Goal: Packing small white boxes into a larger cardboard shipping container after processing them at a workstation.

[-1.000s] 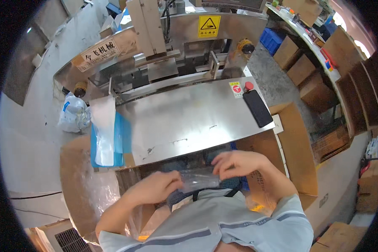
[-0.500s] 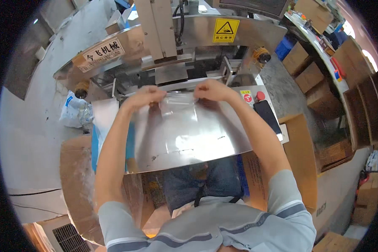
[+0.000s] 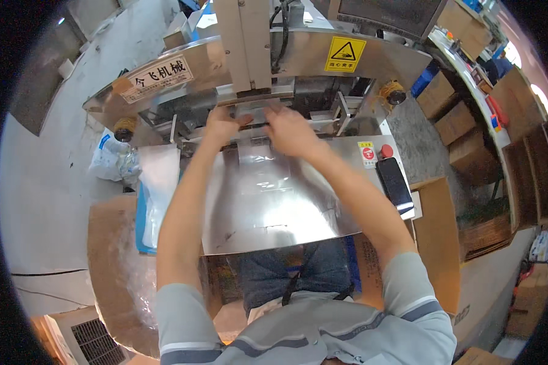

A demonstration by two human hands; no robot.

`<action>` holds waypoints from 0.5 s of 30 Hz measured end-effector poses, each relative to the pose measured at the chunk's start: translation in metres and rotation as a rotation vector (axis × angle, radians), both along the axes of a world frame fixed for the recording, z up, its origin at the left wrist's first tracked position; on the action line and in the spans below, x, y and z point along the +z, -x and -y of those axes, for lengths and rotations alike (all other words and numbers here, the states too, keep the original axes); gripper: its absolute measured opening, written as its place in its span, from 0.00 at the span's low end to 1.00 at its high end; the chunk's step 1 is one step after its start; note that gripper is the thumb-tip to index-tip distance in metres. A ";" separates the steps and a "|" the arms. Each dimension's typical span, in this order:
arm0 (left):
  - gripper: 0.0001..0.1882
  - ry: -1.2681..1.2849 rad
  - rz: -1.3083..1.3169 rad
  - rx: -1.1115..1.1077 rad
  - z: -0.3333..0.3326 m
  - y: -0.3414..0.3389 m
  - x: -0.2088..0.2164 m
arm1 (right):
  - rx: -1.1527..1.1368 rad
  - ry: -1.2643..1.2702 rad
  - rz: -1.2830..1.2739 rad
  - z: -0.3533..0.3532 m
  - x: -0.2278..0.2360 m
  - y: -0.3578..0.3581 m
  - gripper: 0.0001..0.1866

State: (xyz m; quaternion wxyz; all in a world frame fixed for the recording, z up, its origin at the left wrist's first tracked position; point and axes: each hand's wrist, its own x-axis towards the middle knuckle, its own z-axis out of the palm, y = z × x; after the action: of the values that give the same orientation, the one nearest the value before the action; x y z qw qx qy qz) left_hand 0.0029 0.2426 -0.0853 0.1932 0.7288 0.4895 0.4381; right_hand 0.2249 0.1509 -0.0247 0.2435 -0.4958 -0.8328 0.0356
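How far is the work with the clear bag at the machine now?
Done: the clear bag lies on the steel table. In hand: left hand and right hand press its far end at the machine's slot. Left: the bag is not yet withdrawn.

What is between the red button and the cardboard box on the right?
A black phone lies between the red button and the cardboard box, seen in the head view.

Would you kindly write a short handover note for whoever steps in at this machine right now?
Left hand and right hand: both at the machine's slot, pressing a clear plastic bag in; the grip is hidden.
Things: bag lies on the steel table, top edge under the sealing head. Phone at the table's right, stacked bags at left.
Done: bag positioned.
Left: seal it, remove it.
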 end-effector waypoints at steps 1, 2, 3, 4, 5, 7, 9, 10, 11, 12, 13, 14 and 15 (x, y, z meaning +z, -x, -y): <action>0.22 -0.038 -0.121 0.073 0.023 -0.045 0.014 | -0.061 0.129 0.100 -0.001 -0.016 -0.022 0.28; 0.27 -0.084 -0.249 0.155 0.062 -0.082 0.037 | -0.103 0.132 0.121 0.001 -0.031 -0.045 0.28; 0.28 0.040 -0.314 0.139 0.093 -0.087 0.044 | -0.113 0.026 0.138 0.004 -0.038 -0.046 0.28; 0.29 -0.034 -0.438 0.095 0.128 -0.086 0.038 | -0.116 -0.083 0.151 0.003 -0.038 -0.042 0.29; 0.30 -0.103 -0.558 0.046 0.166 -0.085 0.029 | -0.109 -0.092 0.150 0.002 -0.034 -0.038 0.29; 0.33 -0.008 -0.573 -0.011 0.235 -0.087 0.021 | -0.104 0.015 0.152 0.007 -0.029 -0.034 0.31; 0.35 0.029 -0.551 0.009 0.275 -0.084 0.005 | -0.101 0.022 0.162 0.009 -0.026 -0.031 0.32; 0.34 -0.009 -0.520 0.038 0.285 -0.082 0.001 | -0.103 0.034 0.166 0.008 -0.025 -0.029 0.33; 0.34 -0.015 -0.512 0.046 0.286 -0.081 -0.004 | -0.097 0.025 0.173 0.008 -0.023 -0.027 0.33; 0.34 -0.018 -0.482 0.065 0.287 -0.081 -0.005 | -0.098 0.039 0.173 0.009 -0.023 -0.026 0.34; 0.34 -0.022 -0.452 0.084 0.288 -0.080 -0.006 | -0.101 0.053 0.174 0.010 -0.023 -0.024 0.34; 0.34 -0.027 -0.441 0.090 0.290 -0.079 -0.007 | -0.097 0.045 0.183 0.013 -0.023 -0.022 0.34; 0.33 -0.026 -0.434 0.092 0.290 -0.079 -0.006 | -0.106 0.044 0.173 0.013 -0.024 -0.022 0.34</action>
State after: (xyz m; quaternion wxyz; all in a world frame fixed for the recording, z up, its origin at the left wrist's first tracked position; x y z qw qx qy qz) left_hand 0.0822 -0.0473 -0.0916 0.0536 0.7855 0.5465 0.2854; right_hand 0.2472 0.1377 -0.0490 0.1613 -0.5455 -0.8225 -0.0017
